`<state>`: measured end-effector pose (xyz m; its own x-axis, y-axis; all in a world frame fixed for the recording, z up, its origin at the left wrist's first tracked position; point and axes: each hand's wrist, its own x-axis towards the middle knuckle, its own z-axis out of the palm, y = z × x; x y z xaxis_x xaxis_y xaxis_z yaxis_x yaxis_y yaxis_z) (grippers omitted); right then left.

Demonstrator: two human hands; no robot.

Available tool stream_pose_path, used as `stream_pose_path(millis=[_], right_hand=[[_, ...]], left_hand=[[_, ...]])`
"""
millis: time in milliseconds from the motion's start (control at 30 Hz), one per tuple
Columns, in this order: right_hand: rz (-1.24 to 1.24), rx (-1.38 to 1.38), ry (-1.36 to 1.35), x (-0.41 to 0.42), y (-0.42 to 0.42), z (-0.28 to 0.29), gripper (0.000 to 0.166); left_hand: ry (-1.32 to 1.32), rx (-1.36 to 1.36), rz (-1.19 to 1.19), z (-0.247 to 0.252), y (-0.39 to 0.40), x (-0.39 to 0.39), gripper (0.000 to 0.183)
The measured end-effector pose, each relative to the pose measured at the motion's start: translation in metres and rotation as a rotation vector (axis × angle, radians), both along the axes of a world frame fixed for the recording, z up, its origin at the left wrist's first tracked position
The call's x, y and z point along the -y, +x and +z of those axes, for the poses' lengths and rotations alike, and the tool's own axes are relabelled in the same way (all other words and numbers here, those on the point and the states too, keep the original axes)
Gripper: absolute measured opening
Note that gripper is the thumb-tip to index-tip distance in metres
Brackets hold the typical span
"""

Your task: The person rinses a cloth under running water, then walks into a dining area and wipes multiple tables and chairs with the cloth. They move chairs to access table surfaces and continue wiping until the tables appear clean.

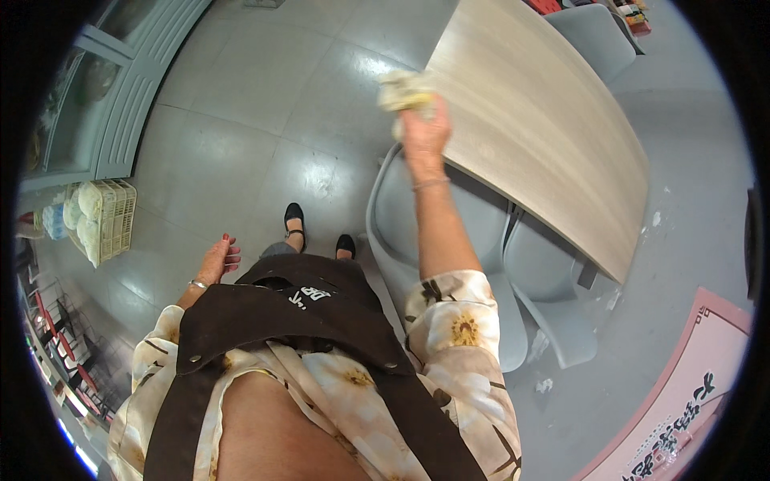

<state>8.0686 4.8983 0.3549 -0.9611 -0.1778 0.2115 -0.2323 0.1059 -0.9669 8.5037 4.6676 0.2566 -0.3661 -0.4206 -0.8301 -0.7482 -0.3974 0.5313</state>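
A crumpled pale cloth with a yellow patch (404, 91) is in my right hand (426, 129), blurred at the left edge of the wood-grain table (541, 132). Whether the cloth touches the tabletop cannot be told. My left hand (221, 258) hangs low on the left over the floor, fingers apart, holding nothing. A dark apron (301, 312) with white writing covers my front.
Grey chairs (436, 210) are tucked against the table's near side, and another (592, 39) stands at its far side. A glass-fronted cabinet (120, 102) and a plastic crate (115, 222) of bagged goods are on the left. A pink sign (680, 385) bears writing at lower right.
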Motion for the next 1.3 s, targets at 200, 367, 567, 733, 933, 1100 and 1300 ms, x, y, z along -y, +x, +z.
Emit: stream_pose_path(millis=[200, 367, 567, 733, 933, 1100, 1300], right_hand=[[-0.138, 0.058, 0.165, -0.119, -0.069, 0.005, 0.048], [-0.204, -0.44, 0.849, -0.129, -0.071, -0.02, 0.065], [-0.181, -0.528, 0.956, -0.056, -0.045, -0.017, 0.06], [-0.025, -0.467, 0.951, 0.028, -0.011, -0.003, 0.047], [0.09, -0.268, 0.301, 0.067, -0.001, -0.012, 0.043], [-0.117, 0.007, 0.087, 0.02, -0.009, 0.012, 0.046], [0.071, -0.583, 0.719, 0.021, 0.003, -0.012, 0.049]], left_hand=[[0.037, 0.048, 0.068, -0.02, 0.032, 0.007, 0.071], [0.033, 0.125, 0.12, -0.04, 0.067, 0.011, 0.07], [0.058, 0.145, 0.179, -0.046, 0.067, 0.008, 0.069], [0.078, 0.059, 0.124, -0.019, 0.032, 0.009, 0.07], [0.054, 0.011, 0.074, -0.024, 0.03, 0.036, 0.074], [0.075, 0.091, 0.177, -0.044, 0.067, 0.052, 0.073], [0.071, 0.119, 0.143, -0.086, 0.1, 0.08, 0.071]])
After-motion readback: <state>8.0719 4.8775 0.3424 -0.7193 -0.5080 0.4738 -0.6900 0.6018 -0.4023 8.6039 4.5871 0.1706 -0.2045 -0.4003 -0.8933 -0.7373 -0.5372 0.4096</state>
